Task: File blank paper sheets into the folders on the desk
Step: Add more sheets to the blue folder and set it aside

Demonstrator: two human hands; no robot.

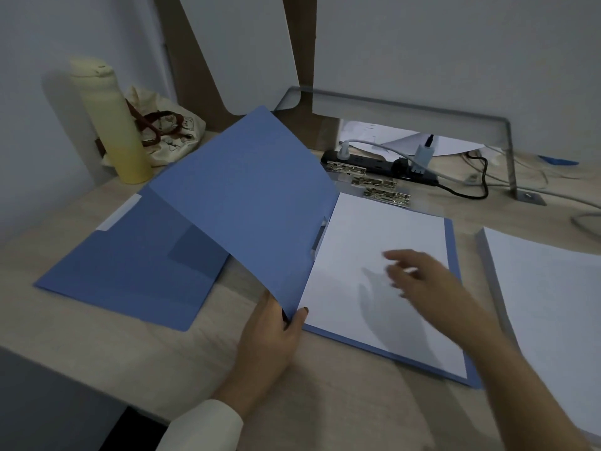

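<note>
Two blue folders lay on the table (341, 402). The closed folder (130, 271) sat flat at the left, its near corner close to the table's front edge. The open folder (247, 190) lay beside it toward the centre, its cover raised at a slant and overhanging the closed one's right side. The left hand (270, 340) gripped the cover's lower corner, thumb on the inner face. Inside, one blank sheet (357, 229) lay flat on the back panel, with a blue margin showing along its right and near edges. The right hand (419, 275) was over that sheet, fingers spread and holding nothing; blur prevented telling whether it touched the paper. A paper stack (546, 281) lay at the right, with a bare strip of table between it and the open folder. Metal clips (377, 185) sat just behind the folder's far edge, a power strip (367, 164) behind them under a riser (455, 109). A bottle (110, 125) and cloth bag (162, 131) stood at the far left by the wall.
</note>
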